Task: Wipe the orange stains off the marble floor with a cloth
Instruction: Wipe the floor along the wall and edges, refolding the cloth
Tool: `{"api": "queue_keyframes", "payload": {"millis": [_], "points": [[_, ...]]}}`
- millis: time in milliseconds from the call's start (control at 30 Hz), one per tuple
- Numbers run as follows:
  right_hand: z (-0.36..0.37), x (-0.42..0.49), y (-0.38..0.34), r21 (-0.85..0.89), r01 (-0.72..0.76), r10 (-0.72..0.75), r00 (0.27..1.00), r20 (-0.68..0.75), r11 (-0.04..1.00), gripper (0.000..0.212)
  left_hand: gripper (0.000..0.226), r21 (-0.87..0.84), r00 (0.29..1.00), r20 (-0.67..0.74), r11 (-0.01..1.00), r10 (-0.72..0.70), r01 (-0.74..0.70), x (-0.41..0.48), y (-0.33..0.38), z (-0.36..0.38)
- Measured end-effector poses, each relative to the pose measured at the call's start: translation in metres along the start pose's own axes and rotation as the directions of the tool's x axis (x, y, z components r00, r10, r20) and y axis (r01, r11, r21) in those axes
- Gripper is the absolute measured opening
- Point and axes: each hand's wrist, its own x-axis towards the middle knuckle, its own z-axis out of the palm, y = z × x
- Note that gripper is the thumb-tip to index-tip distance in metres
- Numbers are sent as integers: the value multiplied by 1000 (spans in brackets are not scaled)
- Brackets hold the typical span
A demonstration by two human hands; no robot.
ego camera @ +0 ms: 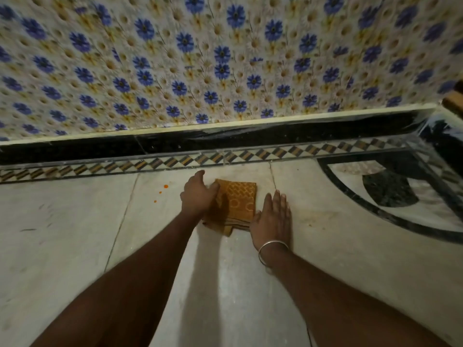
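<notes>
**A:** Left grip (199,196): fingers bent over the left edge of the cloth (238,201), holding it against the marble floor (75,234). Right grip (271,216): flat, fingers straight, clasping nothing, palm on the floor. Where does the cloth lie?

**B:** Just short of the inlaid border (225,156), nearly square to it. The right grip touches the cloth's corner on the side away from the border. The orange stains (165,186) sit equally close to the border, further left along it than the left grip.

**A:** How will the cloth probably handle?

**B:** It is likely light, soft and limp, and folded into several layers, so it may unfold or bunch when pushed. Polished marble probably lets it slide easily. A spread palm on top, or a hold on the folded edge facing the border, should keep the layers together.

**A:** Appearance?

**B:** Orange-brown fabric with a paler woven pattern, lattice on the half toward the border and rings below. The layered edges show as stripes on the side away from the border. Its colour is close to that of the stains, so any pick-up may be hard to see.
</notes>
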Motion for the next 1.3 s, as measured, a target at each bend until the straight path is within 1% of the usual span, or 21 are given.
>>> {"api": "queue_keyframes", "payload": {"millis": [33, 67, 100, 133, 200, 267, 333, 433, 500, 567, 667, 767, 800, 833, 900, 1000, 1067, 1100, 1167, 1267, 1300], "points": [[5, 6, 3, -18, 15, -15, 1000, 10, 1000, 64, 63, 100, 994, 8, 989, 106, -106, -3, -1, 10], [7, 12, 4, -36, 36, -35, 999, 17, 999, 64, 62, 186, 974, 66, 957, 215, -224, -9, -1, 20], [11, 17, 5, -47, 52, -51, 998, 30, 998, 64, 61, 263, 941, 165, 906, 296, -331, -14, -2, 30], [15, 21, 5, -52, 66, -64, 997, 37, 996, 63, 61, 329, 904, 264, 850, 335, -411, -20, -3, 40], [25, 30, 4, -70, 87, -84, 995, 51, 994, 64, 63, 441, 856, 367, 742, 364, -505, -19, -10, 64], [31, 29, 5, -115, 111, -110, 994, 8, 987, 68, 64, 518, 843, 339, 665, 418, -538, -6, -10, 69], [42, 31, 9, -145, 111, -116, 993, -29, 983, 72, 64, 526, 843, 322, 659, 431, -538, 21, -12, 71], [47, 29, 12, -173, 106, -114, 993, -38, 979, 72, 63, 529, 939, 180, 776, 294, -345, 43, -32, 57], [48, 29, 11, -182, 106, -114, 993, -34, 978, 71, 64, 522, 972, 107, 820, 211, -235, 25, -44, 49], [47, 29, 10, -194, 105, -111, 994, -19, 975, 70, 66, 542, 978, 83, 815, 190, -205, -16, -46, 54], [47, 30, 9, -179, 106, -108, 994, -1, 978, 70, 67, 537, 952, 160, 786, 261, -306, -50, -35, 71], [46, 30, 10, -186, 116, -123, 992, -24, 976, 70, 67, 504, 856, 278, 693, 435, -516, -8, -18, 73], [47, 30, 11, -191, 121, -129, 991, -29, 974, 70, 67, 510, 825, 322, 649, 464, -564, 13, -16, 69], [47, 29, 12, -199, 124, -132, 991, -28, 972, 70, 67, 523, 823, 334, 636, 459, -567, 30, -18, 63], [48, 28, 14, -216, 121, -131, 991, -35, 969, 70, 65, 549, 881, 246, 692, 403, -469, 48, -36, 51], [49, 28, 12, -232, 111, -120, 992, -25, 966, 70, 64, 529, 960, 45, 809, 277, -258, 17, -65, 40], [50, 29, 11, -229, 111, -120, 992, -26, 967, 70, 64, 541, 974, 26, 816, 226, -203, -28, -68, 46], [49, 29, 10, -225, 112, -120, 992, -23, 968, 70, 64, 551, 970, 55, 803, 236, -227, -45, -64, 51], [48, 29, 10, -226, 113, -120, 993, -16, 968, 71, 64, 541, 939, 141, 771, 313, -338, -56, -51, 64], [48, 31, 11, -242, 114, -124, 992, -25, 963, 71, 64, 496, 829, 286, 666, 481, -557, -9, -30, 65], [49, 31, 12, -249, 119, -129, 991, -25, 961, 70, 64, 501, 814, 313, 643, 489, -579, 10, -30, 60]]}}
